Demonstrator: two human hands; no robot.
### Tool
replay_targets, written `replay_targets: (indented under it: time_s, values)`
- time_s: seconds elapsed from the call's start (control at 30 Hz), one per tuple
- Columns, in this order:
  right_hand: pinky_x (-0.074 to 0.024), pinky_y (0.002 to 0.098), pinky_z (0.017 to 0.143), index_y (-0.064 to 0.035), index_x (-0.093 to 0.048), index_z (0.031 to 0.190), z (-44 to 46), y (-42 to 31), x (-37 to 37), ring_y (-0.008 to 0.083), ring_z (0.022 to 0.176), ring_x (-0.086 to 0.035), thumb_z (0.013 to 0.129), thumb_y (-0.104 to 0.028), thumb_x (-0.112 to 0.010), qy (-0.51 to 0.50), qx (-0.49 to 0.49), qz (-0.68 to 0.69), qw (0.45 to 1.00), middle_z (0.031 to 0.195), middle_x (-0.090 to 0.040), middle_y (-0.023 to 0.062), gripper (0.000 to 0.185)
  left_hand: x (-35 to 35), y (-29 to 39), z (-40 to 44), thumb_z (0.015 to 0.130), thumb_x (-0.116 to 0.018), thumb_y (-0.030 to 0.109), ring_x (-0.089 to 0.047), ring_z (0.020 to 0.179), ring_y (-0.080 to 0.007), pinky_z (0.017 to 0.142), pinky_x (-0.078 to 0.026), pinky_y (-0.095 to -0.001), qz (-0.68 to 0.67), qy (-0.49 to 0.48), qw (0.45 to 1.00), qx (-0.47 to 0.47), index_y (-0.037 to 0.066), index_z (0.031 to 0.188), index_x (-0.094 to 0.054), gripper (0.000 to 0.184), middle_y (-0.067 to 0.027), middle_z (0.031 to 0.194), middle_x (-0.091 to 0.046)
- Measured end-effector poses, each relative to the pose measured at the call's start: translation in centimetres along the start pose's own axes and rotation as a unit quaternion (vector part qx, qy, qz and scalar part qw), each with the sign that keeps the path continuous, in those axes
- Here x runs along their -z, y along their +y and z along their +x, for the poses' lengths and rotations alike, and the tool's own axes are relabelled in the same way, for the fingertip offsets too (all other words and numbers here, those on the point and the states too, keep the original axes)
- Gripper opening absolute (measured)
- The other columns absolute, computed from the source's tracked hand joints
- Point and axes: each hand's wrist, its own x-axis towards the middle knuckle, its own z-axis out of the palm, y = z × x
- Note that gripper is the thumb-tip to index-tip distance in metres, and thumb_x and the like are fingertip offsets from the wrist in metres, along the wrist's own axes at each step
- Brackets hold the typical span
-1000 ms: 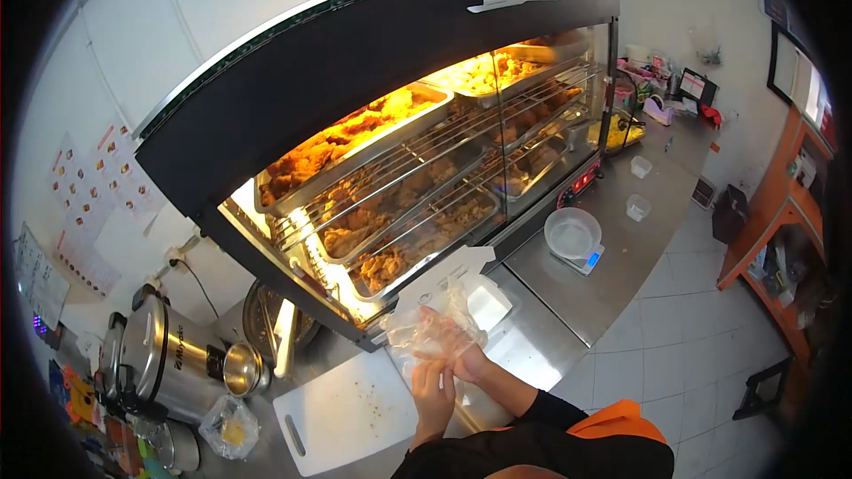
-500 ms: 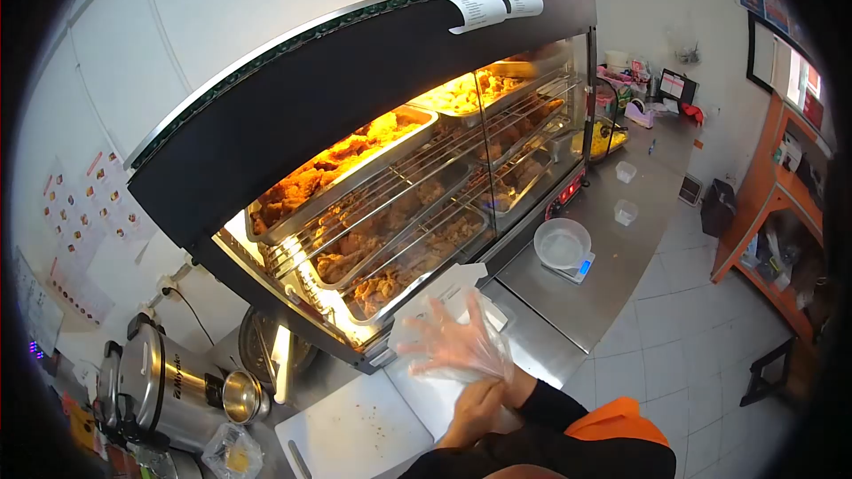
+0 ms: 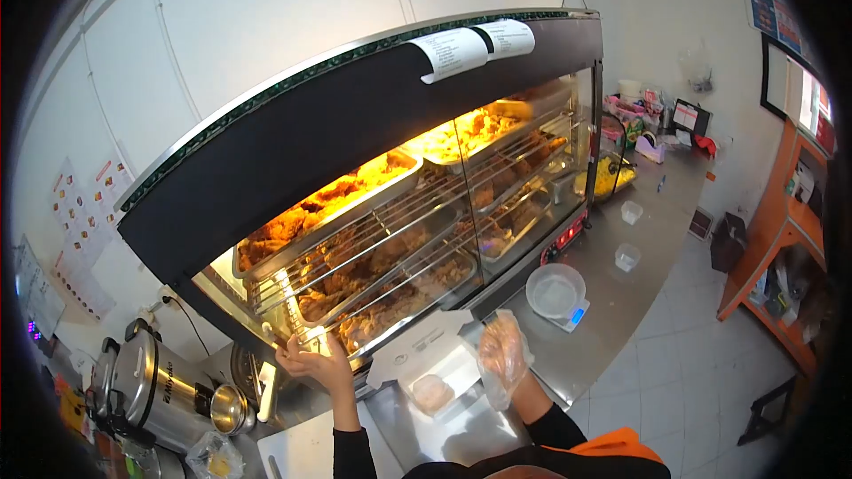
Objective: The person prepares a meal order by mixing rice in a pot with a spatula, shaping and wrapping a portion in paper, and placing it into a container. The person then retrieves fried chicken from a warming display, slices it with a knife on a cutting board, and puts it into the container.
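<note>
My left hand [image 3: 315,365], bare, is raised palm up at the lower front edge of the heated display case [image 3: 355,111]. Its thumb stands apart from the bent fingers, which reach that edge; a firm grip does not show. A clear plastic glove [image 3: 515,386] covers my right hand [image 3: 502,350], whose fingers are curled in with nothing visible in them. Just left of that hand is an open white cardboard box [image 3: 417,355], with a pale rounded packet [image 3: 432,393] inside. Trays of fried chicken [image 3: 324,222] fill the case behind its glass.
A digital scale [image 3: 575,315] bearing a clear round tub [image 3: 556,291] stands right of the box. Small clear cups [image 3: 627,257] sit farther along the steel counter [image 3: 621,302]. At left are a white cutting board [image 3: 311,448], a metal bowl [image 3: 229,408] and a large steel cooker [image 3: 151,381].
My left hand has left the right wrist and moved to the case's lower edge. My gloved right hand has gone from spread to curled, shifting right and uncovering the box and packet.
</note>
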Motion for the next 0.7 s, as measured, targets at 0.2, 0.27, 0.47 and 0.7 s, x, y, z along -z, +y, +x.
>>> replay_targets:
  time_s: [0.2,0.27,0.47,0.7]
  values:
    - [-0.0268,0.0231,0.033,-0.0191,-0.028,0.047,-1.3,-5.4,4.4,0.0093,0.036,-0.030,0.086,-0.035,-0.040,0.072,0.027,0.034,0.996,0.042,-0.026,-0.0028,0.043,-3.1,0.4,0.3,0.061,-0.058,0.005,-0.029,0.095,-0.0280,0.086,-0.021,-0.0411,-0.025,0.139,0.987,0.078,0.002,0.098,-0.033,0.045,-0.0120,0.095,-0.032]
    - [-0.0268,0.0231,0.033,-0.0189,-0.027,0.048,-1.0,-6.7,5.4,0.0093,0.036,-0.030,0.087,-0.033,-0.039,0.064,0.038,0.042,0.996,0.042,-0.026,-0.0026,0.043,-3.8,2.1,-0.1,0.061,-0.057,0.001,-0.030,0.094,-0.0273,0.086,-0.021,-0.0389,-0.076,0.130,0.984,0.097,0.002,0.096,-0.034,0.042,-0.0122,0.094,-0.032]
    - [-0.0249,0.0225,0.033,-0.0169,-0.029,0.052,0.0,-6.4,4.9,0.0088,0.037,-0.027,0.089,-0.034,-0.037,0.013,0.023,0.060,0.998,0.045,-0.026,-0.0030,0.041,-5.5,9.7,-3.6,0.060,-0.057,-0.003,-0.034,0.098,-0.0238,0.085,-0.032,-0.0311,-0.424,-0.057,0.869,0.249,0.004,0.096,-0.038,0.041,-0.0083,0.095,-0.035]
    - [-0.0280,0.0226,0.038,-0.0123,-0.037,0.059,1.6,-2.1,-3.6,0.0090,0.041,-0.032,0.088,-0.030,-0.042,-0.080,-0.018,-0.240,0.967,0.049,-0.031,-0.0018,0.034,-2.0,9.3,-4.0,0.067,-0.058,0.007,-0.046,0.099,-0.0281,0.084,-0.037,-0.0367,-0.385,-0.429,0.815,-0.062,0.005,0.084,-0.053,0.018,-0.0124,0.116,-0.047]
